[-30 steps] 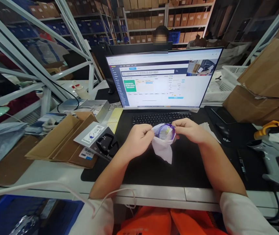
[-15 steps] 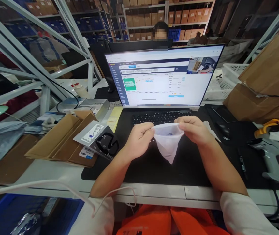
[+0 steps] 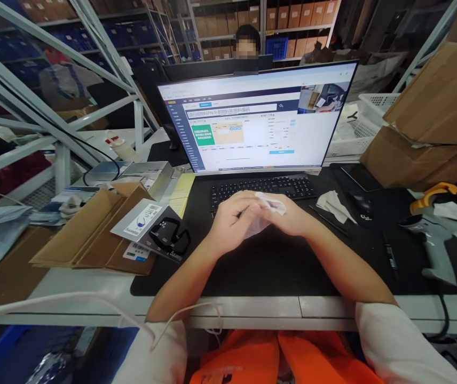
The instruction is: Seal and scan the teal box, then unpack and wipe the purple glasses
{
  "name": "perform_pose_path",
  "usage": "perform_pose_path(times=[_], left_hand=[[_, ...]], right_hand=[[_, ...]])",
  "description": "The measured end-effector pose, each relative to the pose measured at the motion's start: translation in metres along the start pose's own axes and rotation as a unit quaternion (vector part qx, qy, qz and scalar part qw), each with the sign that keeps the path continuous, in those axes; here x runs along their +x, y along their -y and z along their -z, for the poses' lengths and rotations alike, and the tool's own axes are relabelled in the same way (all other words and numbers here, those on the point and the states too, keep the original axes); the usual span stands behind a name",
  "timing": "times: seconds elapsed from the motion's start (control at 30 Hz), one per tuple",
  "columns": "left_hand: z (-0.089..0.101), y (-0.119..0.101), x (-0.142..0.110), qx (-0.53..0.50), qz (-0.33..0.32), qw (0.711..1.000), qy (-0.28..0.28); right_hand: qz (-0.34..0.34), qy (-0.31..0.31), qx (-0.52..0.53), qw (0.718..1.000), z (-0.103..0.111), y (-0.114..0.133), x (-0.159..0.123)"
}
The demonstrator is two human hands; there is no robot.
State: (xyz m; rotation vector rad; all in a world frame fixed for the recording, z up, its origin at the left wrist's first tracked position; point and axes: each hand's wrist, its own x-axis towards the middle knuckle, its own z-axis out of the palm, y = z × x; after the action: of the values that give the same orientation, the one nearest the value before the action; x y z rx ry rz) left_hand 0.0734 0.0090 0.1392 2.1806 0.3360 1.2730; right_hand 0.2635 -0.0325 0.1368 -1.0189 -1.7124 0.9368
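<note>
A thin white pouch (image 3: 257, 226) is bunched between my two hands above the black desk mat, just in front of the keyboard (image 3: 260, 191). My left hand (image 3: 234, 221) is closed on its left side, thumb pressed over the fabric. From the right, my right hand (image 3: 288, 216) grips the same pouch, and a loose fold of it sticks up over the fingers. Much of the pouch is covered by my hands, and its contents are hidden. To the left, a grey printed product box (image 3: 152, 226) leans on an open cardboard box (image 3: 88, 229).
A monitor (image 3: 252, 125) stands behind the keyboard. On the right are a mouse (image 3: 360, 205), a crumpled white cloth-like piece (image 3: 336, 205), a pen (image 3: 389, 253), a barcode scanner (image 3: 432, 250) and cartons (image 3: 432, 106). A person (image 3: 247, 42) is beyond the monitor.
My hands have come together, and the pouch, earlier stretched wide and hanging down, is now gathered between them. A highlighted row appears on the monitor. The view has shifted slightly.
</note>
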Motion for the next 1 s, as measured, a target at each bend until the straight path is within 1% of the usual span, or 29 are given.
perform_pose_path(times=[0.1, 0.13, 0.17, 0.2, 0.23, 0.27, 0.33, 0.4, 0.43, 0.47, 0.5, 0.53, 0.6, 0.63, 0.7, 0.77, 0.8, 0.83, 0.87, 0.9, 0.97, 1.0], left_hand=[[-0.003, 0.019, 0.002, 0.037, 0.012, 0.998, -0.046], [-0.007, 0.026, 0.003, 0.059, 0.023, 0.996, -0.055], [-0.013, 0.032, 0.004, 0.086, 0.037, 0.994, -0.052], [-0.022, 0.038, 0.005, 0.119, 0.055, 0.991, -0.03], [-0.033, 0.042, 0.006, 0.158, 0.072, 0.985, 0.01], [-0.047, 0.045, 0.006, 0.203, 0.089, 0.973, 0.063], [-0.078, 0.049, 0.006, 0.311, 0.109, 0.929, 0.168], [-0.106, 0.05, 0.008, 0.392, 0.114, 0.879, 0.245], [-0.116, 0.052, 0.011, 0.412, 0.121, 0.863, 0.266], [-0.121, 0.053, 0.014, 0.421, 0.129, 0.854, 0.276], [-0.123, 0.054, 0.019, 0.425, 0.138, 0.85, 0.28], [-0.12, 0.055, 0.024, 0.422, 0.15, 0.852, 0.273], [-0.104, 0.054, 0.038, 0.395, 0.175, 0.874, 0.225], [-0.093, 0.051, 0.045, 0.365, 0.188, 0.894, 0.183], [-0.066, 0.041, 0.059, 0.287, 0.196, 0.934, 0.078], [-0.041, 0.024, 0.07, 0.221, 0.178, 0.959, -0.012], [-0.03, 0.015, 0.073, 0.198, 0.161, 0.966, -0.043], [-0.02, 0.005, 0.076, 0.181, 0.139, 0.972, -0.061], [-0.012, -0.004, 0.077, 0.169, 0.114, 0.977, -0.062], [-0.006, -0.013, 0.077, 0.16, 0.088, 0.982, -0.049], [0.002, -0.026, 0.074, 0.155, 0.053, 0.986, -0.004], [0.004, -0.03, 0.07, 0.162, 0.05, 0.985, 0.016]], right_hand=[[-0.053, -0.017, 0.02, 0.998, 0.03, 0.006, -0.005], [-0.058, -0.033, 0.025, 0.997, 0.042, 0.008, -0.007], [-0.056, -0.059, 0.024, 0.996, 0.054, 0.01, -0.009], [-0.051, -0.093, 0.014, 0.994, 0.066, 0.011, -0.011], [-0.044, -0.131, -0.005, 0.99, 0.076, 0.011, -0.014], [-0.041, -0.166, -0.036, 0.985, 0.086, 0.011, -0.016], [-0.044, -0.203, -0.124, 0.97, 0.101, 0.009, -0.018], [-0.06, -0.195, -0.209, 0.957, 0.11, 0.005, -0.018], [-0.073, -0.178, -0.239, 0.952, 0.113, 0.003, -0.018], [-0.087, -0.159, -0.259, 0.949, 0.115, 0.001, -0.017], [-0.099, -0.14, -0.273, 0.947, 0.116, 0.0, -0.017], [-0.108, -0.122, -0.285, 0.945, 0.116, 0.001, -0.017], [-0.111, -0.098, -0.303, 0.942, 0.114, 0.003, -0.017], [-0.102, -0.093, -0.305, 0.942, 0.112, 0.005, -0.017], [-0.07, -0.093, -0.289, 0.95, 0.105, 0.012, -0.02], [-0.026, -0.104, -0.255, 0.961, 0.095, 0.019, -0.023], [-0.005, -0.11, -0.242, 0.964, 0.089, 0.023, -0.025], [0.012, -0.115, -0.235, 0.965, 0.082, 0.026, -0.027], [0.027, -0.114, -0.236, 0.965, 0.076, 0.029, -0.028], [0.036, -0.105, -0.244, 0.963, 0.07, 0.032, -0.029], [0.044, -0.077, -0.271, 0.959, 0.059, 0.037, -0.031], [0.045, -0.062, -0.283, 0.956, 0.055, 0.04, -0.032]])
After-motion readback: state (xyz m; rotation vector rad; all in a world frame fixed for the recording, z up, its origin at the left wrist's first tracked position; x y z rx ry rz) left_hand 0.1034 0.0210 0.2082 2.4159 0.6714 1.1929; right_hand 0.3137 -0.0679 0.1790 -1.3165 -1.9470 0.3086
